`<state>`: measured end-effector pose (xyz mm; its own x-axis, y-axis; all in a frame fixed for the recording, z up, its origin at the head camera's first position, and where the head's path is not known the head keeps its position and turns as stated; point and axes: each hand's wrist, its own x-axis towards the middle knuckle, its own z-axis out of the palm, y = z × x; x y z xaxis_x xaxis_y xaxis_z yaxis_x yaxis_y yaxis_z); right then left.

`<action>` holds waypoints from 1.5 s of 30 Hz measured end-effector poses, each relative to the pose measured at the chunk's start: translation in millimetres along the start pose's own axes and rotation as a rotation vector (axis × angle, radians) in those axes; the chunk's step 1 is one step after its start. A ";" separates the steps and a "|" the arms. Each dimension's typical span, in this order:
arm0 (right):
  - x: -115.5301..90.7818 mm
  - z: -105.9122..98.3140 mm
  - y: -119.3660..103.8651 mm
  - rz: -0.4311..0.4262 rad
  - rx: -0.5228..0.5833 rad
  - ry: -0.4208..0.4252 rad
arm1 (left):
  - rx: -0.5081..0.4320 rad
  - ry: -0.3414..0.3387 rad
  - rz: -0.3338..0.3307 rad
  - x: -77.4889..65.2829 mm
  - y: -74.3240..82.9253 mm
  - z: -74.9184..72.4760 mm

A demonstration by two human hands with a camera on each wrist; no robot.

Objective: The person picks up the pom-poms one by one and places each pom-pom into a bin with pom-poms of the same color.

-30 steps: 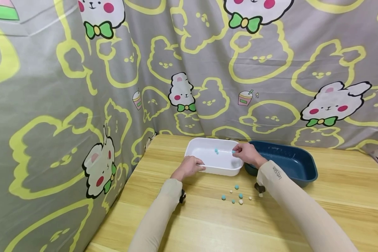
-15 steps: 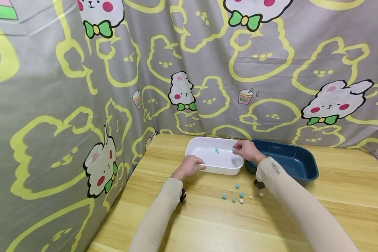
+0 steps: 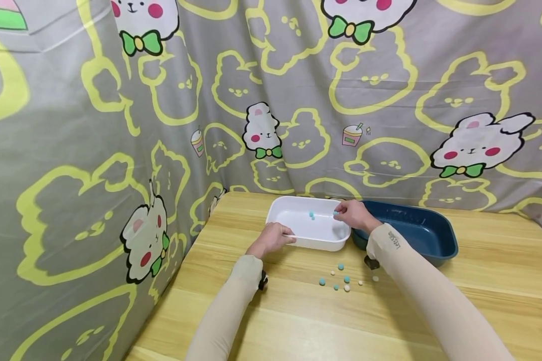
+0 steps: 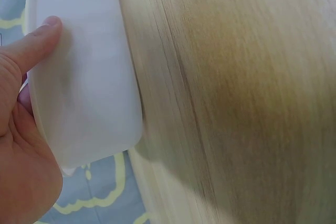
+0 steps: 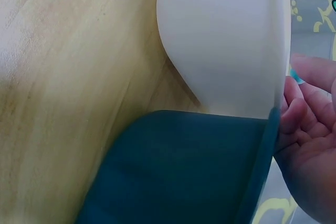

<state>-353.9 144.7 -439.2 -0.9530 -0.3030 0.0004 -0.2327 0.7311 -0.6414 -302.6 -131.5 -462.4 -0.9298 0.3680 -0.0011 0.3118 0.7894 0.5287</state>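
White bin [image 3: 320, 245] first — left hand [image 3: 272, 237] had its near rim gripped, thumb outside, fingers over the edge. Right hand [image 3: 355, 214] was pinching one small blue ball [image 3: 335, 213] bet. thumb & fingers, above that bin's R end, close by the rim. Main risk, IMO: so little to hold that it could've slipped; w/ the dark blue bin [image 3: 406, 215] just beside, a stray drop might've ended up in there or bet. the two. Two tiny balls [image 3: 311, 214] lay inside the white bin, so a tug from the left hand would prob. have set them rolling. Ditto the loose balls [image 3: 347, 279] on the table [image 3: 271, 321] — right sleeve [image 3: 411, 271] passed v. near them, & a low arm could've swept some off.
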 end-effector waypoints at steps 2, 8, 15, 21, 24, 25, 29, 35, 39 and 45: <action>0.2 0.5 0.3 -0.003 -0.010 0.005 | 0.000 0.000 -0.001 0.1 -0.4 0.7; -0.5 0.4 -0.2 -0.002 -0.016 0.003 | 0.009 0.004 0.001 0.8 -0.7 1.1; -0.9 0.3 -1.1 -0.006 -0.011 -0.003 | 0.019 0.003 0.011 1.0 -0.3 0.7; -1.5 -0.3 -1.8 -0.006 -0.014 0.001 | 0.005 0.005 0.004 0.7 0.2 0.3; -2.4 0.1 -2.1 -0.003 -0.005 -0.005 | 0.010 0.006 0.006 0.8 0.6 0.2; -2.9 0.2 -2.3 -0.002 -0.001 -0.009 | 0.014 0.005 0.006 0.8 0.7 0.3; -6.5 0.3 -2.9 -0.014 0.002 -0.020 | 0.016 0.001 0.009 1.1 0.4 -0.2; -20.9 -2.5 -3.7 -0.102 -0.006 -0.030 | 0.012 0.000 0.013 1.1 -0.1 0.4; -33.6 -3.9 -2.8 -0.156 0.000 -0.044 | 0.012 0.003 0.015 0.6 -0.3 0.5; -58.0 -5.0 -0.6 -0.230 -0.003 -0.019 | 0.014 0.013 0.027 2.8 -0.5 1.9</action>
<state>-299.5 164.9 -434.9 -0.8709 -0.4736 0.1315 -0.4439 0.6431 -0.6239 -305.0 -130.0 -464.2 -0.9233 0.3834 0.0240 0.3398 0.7858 0.5168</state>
